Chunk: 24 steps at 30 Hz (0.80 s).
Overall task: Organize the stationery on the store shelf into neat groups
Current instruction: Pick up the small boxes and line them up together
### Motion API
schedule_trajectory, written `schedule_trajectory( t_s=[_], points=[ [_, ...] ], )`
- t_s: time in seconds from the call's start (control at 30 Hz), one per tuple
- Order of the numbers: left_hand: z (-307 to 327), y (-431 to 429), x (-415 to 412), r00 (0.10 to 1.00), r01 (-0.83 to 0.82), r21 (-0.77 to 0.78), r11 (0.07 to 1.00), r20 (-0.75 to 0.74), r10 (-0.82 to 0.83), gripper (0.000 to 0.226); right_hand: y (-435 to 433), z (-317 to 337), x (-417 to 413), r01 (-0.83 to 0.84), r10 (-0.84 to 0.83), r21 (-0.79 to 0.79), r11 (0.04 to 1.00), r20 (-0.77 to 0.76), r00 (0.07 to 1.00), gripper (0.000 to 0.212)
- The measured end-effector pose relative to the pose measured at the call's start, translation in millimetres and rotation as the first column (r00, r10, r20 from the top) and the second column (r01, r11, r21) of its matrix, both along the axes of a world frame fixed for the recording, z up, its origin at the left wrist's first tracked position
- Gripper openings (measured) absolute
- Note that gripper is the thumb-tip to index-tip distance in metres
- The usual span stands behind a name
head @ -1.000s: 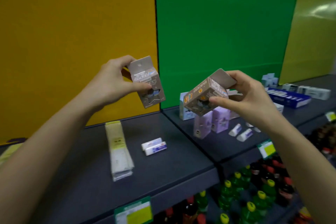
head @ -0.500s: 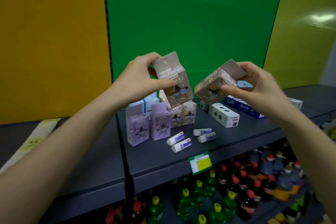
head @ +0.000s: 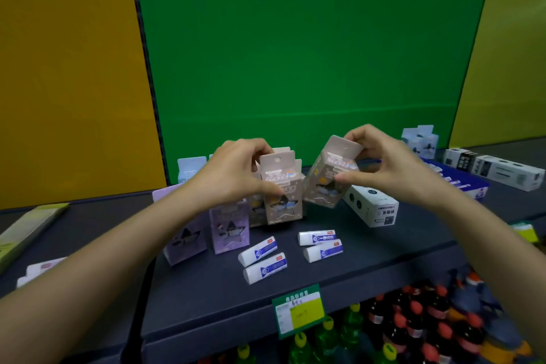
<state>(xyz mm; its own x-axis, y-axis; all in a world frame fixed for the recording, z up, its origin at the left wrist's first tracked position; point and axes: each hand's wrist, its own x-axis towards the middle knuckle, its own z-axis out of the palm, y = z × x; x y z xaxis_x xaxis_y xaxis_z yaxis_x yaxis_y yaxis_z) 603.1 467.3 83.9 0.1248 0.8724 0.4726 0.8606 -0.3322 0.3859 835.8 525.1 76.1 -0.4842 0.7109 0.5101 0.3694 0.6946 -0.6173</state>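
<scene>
The left hand (head: 233, 174) pinches an upright beige box (head: 282, 190) among its matches on the shelf (head: 369, 269). The right hand (head: 381, 168) pinches a tilted beige box (head: 326, 179) just beside it — best squared upright, then set flush with that group.

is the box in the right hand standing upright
No, the right hand holds its beige box clearly tilted, top leaning right.

Soft, even light is filling the scene; frame edges are bowing outward, and lower-right bottles (head: 413, 331) are blurring.
</scene>
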Motion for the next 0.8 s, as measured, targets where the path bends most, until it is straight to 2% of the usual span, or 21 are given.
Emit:
schedule_trajectory(
  t_s=[0.5,0.63,0.8],
  points=[
    [-29.4,17.5,8.9,0.951,-0.290,-0.046,0.956,-0.130,0.282,0.050,62.5,-25.3,-24.4,-0.245,0.246,-0.029,0.969,0.193,0.950,0.043],
    [-27.9,14.0,11.2,0.898,-0.363,0.008,0.932,-0.263,0.352,0.053,67.0,-27.7,-29.2,-0.283,0.291,-0.070,0.957,0.200,0.935,0.045],
    [-27.6,9.0,12.0,0.854,-0.391,0.070,0.918,-0.345,0.390,0.056,70.3,-31.2,-34.4,-0.259,0.255,-0.010,0.966,0.204,0.945,0.043]
  ],
)
